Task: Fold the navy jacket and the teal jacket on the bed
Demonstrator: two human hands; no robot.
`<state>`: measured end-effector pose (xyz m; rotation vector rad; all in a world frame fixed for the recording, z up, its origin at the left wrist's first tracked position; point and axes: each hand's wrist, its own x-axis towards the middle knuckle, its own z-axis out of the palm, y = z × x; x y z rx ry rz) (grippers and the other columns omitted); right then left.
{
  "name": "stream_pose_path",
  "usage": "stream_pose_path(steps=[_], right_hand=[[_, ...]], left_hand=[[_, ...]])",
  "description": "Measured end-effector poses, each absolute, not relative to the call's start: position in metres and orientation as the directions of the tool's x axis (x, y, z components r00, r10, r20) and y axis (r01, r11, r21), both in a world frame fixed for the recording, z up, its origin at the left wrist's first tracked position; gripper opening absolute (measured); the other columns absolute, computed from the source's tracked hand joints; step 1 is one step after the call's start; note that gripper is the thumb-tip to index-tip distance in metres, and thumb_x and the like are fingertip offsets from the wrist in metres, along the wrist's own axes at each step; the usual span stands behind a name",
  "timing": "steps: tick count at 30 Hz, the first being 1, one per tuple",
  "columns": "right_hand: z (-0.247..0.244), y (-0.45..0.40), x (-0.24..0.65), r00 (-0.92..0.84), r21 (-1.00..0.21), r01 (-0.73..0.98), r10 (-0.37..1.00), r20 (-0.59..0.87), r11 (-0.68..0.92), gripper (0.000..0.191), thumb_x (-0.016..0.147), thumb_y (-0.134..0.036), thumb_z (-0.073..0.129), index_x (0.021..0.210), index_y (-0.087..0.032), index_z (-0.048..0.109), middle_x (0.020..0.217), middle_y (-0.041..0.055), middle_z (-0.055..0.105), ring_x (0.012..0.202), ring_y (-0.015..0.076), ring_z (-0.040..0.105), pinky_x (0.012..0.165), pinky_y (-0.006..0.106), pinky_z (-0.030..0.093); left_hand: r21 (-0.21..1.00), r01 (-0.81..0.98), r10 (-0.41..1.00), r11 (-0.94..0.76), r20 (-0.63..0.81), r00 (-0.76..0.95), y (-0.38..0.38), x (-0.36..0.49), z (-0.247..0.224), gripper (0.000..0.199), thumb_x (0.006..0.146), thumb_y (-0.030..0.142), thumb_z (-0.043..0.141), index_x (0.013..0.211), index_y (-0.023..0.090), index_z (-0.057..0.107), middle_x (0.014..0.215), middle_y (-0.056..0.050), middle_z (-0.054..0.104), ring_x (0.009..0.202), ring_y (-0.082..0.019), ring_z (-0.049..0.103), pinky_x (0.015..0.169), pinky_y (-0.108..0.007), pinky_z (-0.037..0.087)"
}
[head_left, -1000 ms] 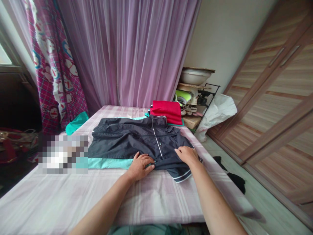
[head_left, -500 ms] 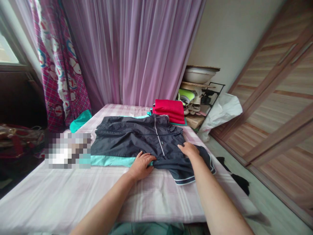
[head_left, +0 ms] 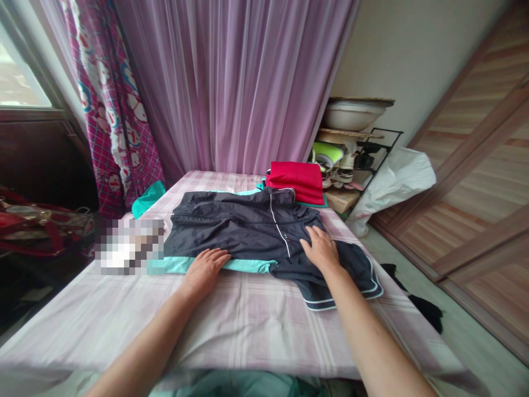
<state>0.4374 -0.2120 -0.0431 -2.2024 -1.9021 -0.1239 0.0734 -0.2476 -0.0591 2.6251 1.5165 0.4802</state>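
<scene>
A dark jacket (head_left: 231, 220) with white piping lies spread on the plaid sheet (head_left: 239, 325), its collar end to the right. Along its near edge shows a turquoise strip (head_left: 248, 266). My left hand (head_left: 205, 269) rests flat on that strip and the jacket's near edge, fingers stretched out. On the jacket's right part, near the sleeve, my right hand (head_left: 321, 249) lies with its fingers spread. Neither hand grips anything.
Folded red cloth (head_left: 295, 182) sits behind the jacket's right end. A turquoise cloth (head_left: 149, 199) lies at the left edge. Beyond the bed's right corner stand a rack with shoes and a basin (head_left: 351, 117), and a white bag (head_left: 397, 182).
My left hand has slid left along the near edge, off the jacket's shoulder area. The fingers of my right hand have spread out. The view has shifted slightly.
</scene>
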Motion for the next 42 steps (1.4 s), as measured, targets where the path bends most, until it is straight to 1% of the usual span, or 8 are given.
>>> stream_pose_path(steps=[3, 6, 18, 25, 29, 32, 38, 42], right_hand=[[-0.053, -0.212, 0.427, -0.031, -0.148, 0.988, 0.999, 0.043, 0.037, 0.057, 0.097, -0.043, 0.045, 0.151, -0.025, 0.043, 0.161, 0.0116, 0.036, 0.148, 0.0276, 0.032, 0.116, 0.048, 0.03], [-0.062, -0.211, 0.423, -0.028, -0.151, 0.988, 0.996, -0.09, 0.014, 0.057, 0.099, -0.047, 0.042, 0.153, -0.028, 0.042, 0.163, 0.0095, 0.033, 0.15, 0.027, 0.028, 0.119, 0.052, 0.023], [-0.06, -0.211, 0.42, 0.032, -0.041, 0.998, 0.987, -0.16, -0.039, 0.062, 0.101, -0.051, 0.031, 0.157, -0.025, 0.034, 0.166, 0.009, 0.026, 0.152, 0.0251, 0.023, 0.121, 0.048, 0.021], [-0.025, -0.199, 0.415, 0.063, 0.0, 0.998, 0.973, -0.223, -0.065, 0.055, 0.099, -0.049, 0.038, 0.141, -0.02, 0.057, 0.149, 0.0152, 0.053, 0.136, 0.0317, 0.05, 0.107, 0.047, 0.041], [-0.007, -0.18, 0.411, 0.06, 0.0, 0.998, 0.982, -0.178, -0.061, 0.042, 0.096, -0.044, 0.046, 0.12, -0.023, 0.072, 0.124, 0.0124, 0.072, 0.116, 0.0304, 0.066, 0.093, 0.039, 0.05], [-0.002, -0.164, 0.405, 0.044, -0.03, 0.998, 0.992, -0.117, -0.048, 0.038, 0.095, -0.041, 0.048, 0.119, -0.026, 0.073, 0.12, 0.0102, 0.074, 0.112, 0.0275, 0.067, 0.089, 0.035, 0.05], [-0.018, -0.142, 0.391, 0.092, -0.074, 0.993, 0.995, -0.034, -0.094, 0.036, 0.096, -0.037, 0.044, 0.108, -0.026, 0.076, 0.109, 0.0085, 0.076, 0.101, 0.0241, 0.069, 0.08, 0.03, 0.048], [-0.047, -0.14, 0.392, 0.135, -0.098, 0.988, 0.98, 0.147, -0.122, 0.032, 0.097, -0.027, 0.044, 0.108, -0.024, 0.074, 0.112, 0.009, 0.072, 0.095, 0.0208, 0.067, 0.072, 0.027, 0.045]], left_hand=[[0.212, 0.879, 0.899, -0.427, 0.203, 0.388, -0.252, 0.053, -0.054, 0.053, 0.083, 0.006, 0.041, 0.126, 0.022, 0.068, 0.131, -0.008, 0.069, 0.123, -0.023, 0.063, 0.108, -0.04, 0.047], [0.216, 0.882, 0.906, -0.419, 0.16, 0.392, -0.259, 0.046, -0.049, 0.05, 0.084, 0.007, 0.039, 0.119, 0.024, 0.072, 0.121, -0.007, 0.074, 0.11, -0.021, 0.069, 0.099, -0.034, 0.053], [0.196, 0.913, 0.931, -0.359, 0.143, 0.335, -0.262, 0.025, -0.052, 0.057, 0.074, 0.006, 0.046, 0.122, 0.025, 0.068, 0.129, -0.005, 0.07, 0.122, -0.024, 0.063, 0.107, -0.04, 0.046], [0.404, 0.831, 0.89, -0.383, -0.079, 0.449, -0.24, 0.005, -0.022, 0.039, 0.08, 0.029, 0.057, 0.117, 0.028, 0.072, 0.117, -0.003, 0.075, 0.11, -0.027, 0.067, 0.098, -0.034, 0.049], [0.638, 0.707, 0.8, -0.305, -0.23, 0.553, -0.221, -0.011, -0.004, 0.055, 0.076, 0.063, 0.066, 0.12, 0.03, 0.071, 0.125, -0.002, 0.072, 0.114, -0.028, 0.066, 0.098, -0.032, 0.05], [0.703, 0.693, 0.85, -0.16, -0.258, 0.459, -0.201, -0.019, -0.004, 0.063, 0.078, 0.072, 0.057, 0.117, 0.026, 0.071, 0.114, -0.004, 0.076, 0.103, -0.027, 0.07, 0.087, -0.032, 0.055], [0.383, 0.922, 0.995, -0.06, 0.092, 0.027, -0.154, -0.037, -0.026, 0.039, 0.086, 0.048, 0.047, 0.104, 0.025, 0.074, 0.102, -0.004, 0.077, 0.094, -0.024, 0.07, 0.085, -0.032, 0.053], [0.242, 0.969, 0.979, -0.046, 0.205, -0.005, -0.144, -0.033, -0.045, 0.038, 0.09, 0.039, 0.045, 0.111, 0.023, 0.072, 0.115, -0.008, 0.074, 0.105, -0.024, 0.068, 0.095, -0.034, 0.05]])
